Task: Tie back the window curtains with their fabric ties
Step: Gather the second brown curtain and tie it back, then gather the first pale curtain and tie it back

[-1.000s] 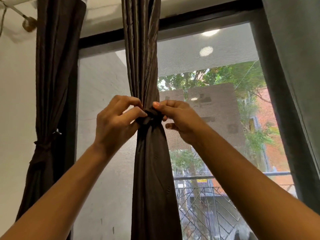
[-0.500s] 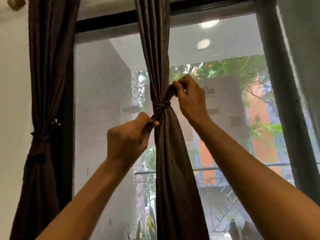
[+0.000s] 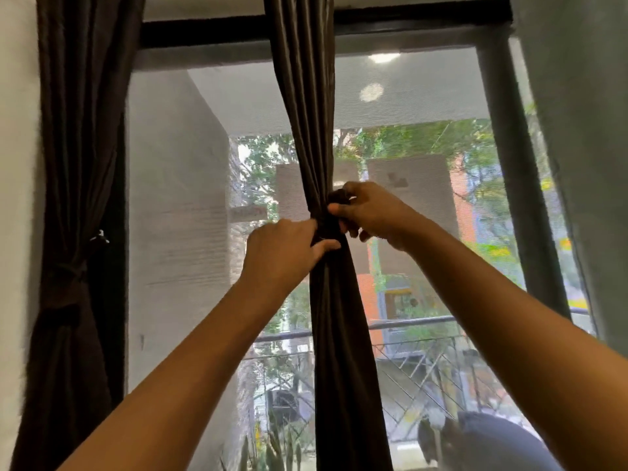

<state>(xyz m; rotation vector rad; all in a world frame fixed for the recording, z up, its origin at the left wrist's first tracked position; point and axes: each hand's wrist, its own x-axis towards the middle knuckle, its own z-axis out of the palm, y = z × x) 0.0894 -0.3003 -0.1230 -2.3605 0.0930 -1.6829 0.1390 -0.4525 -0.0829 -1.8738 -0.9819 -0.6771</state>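
**Tie [image 3: 327,229] drawn in at the waist of the middle curtain [image 3: 339,334]**

The middle curtain hangs down the centre of the window frame [image 3: 373,22]. It is bunched into a narrow rope where the dark fabric tie wraps it, and fans out again below. Both hands meet at that narrow point, one on each side, so the gathered cloth cannot spread while the tie is worked.

The left hand [image 3: 282,249] sits slightly lower on the left of the bundle. Its fingers are curled in and its thumb lies across the front of the wrap, apparently pinning the tie flat against the folds. The right hand [image 3: 372,212] sits a little higher on the right. Its fingers are curled tight around a dark tuft of the tie, which looks like the loose end being pulled or tucked. The opposed grip suggests one hand anchors the knot while the other draws it snug. How the knot itself is formed is hidden behind the fingers.

At the far left, the left curtain [image 3: 78,147] hangs against the wall, already drawn in by its own band [image 3: 66,277], so that side looks done. The middle curtain appears close to finished.
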